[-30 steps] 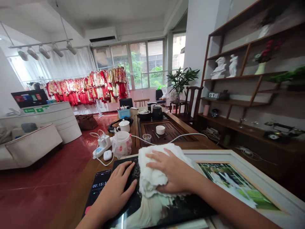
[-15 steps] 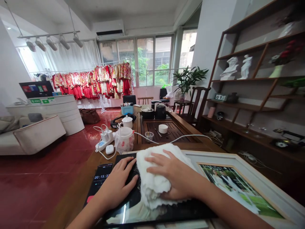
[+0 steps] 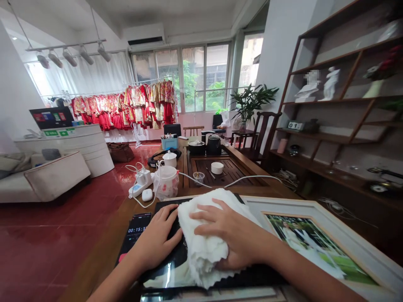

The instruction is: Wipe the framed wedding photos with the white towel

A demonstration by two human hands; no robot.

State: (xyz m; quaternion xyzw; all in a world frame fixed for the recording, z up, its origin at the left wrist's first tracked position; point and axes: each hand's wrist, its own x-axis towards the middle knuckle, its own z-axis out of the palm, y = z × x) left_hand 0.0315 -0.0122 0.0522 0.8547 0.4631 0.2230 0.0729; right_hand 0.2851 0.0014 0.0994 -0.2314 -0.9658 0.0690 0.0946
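Observation:
My right hand [image 3: 225, 230] presses a folded white cloth [image 3: 204, 251] onto a glossy black-framed panel, its fingers spread over the top and the thumb side tucked at the cloth's near edge. The panel [image 3: 170, 274] lies flat before me, with a pale picture partly showing; the cloth and my hands hide much of it. My left hand [image 3: 159, 239] rests on the panel's left part, fingers extended and holding nothing. Just left of it a phone [image 3: 135, 230] shows a running timer.
A white-framed wedding photo [image 3: 315, 243] lies at right. Beyond the panel are a plastic-wrapped tub [image 3: 166, 182], power strip [image 3: 141, 184], earbud case [image 3: 147, 194], lidded white cup [image 3: 169, 159], tea tray [image 3: 239, 172] and small white bowl [image 3: 217, 168]. A white cable [image 3: 252, 179] crosses the table.
My right hand has slid the cloth slightly left and nearer to me over the panel. The left hand stays on the panel's left part. The view has shifted slightly.

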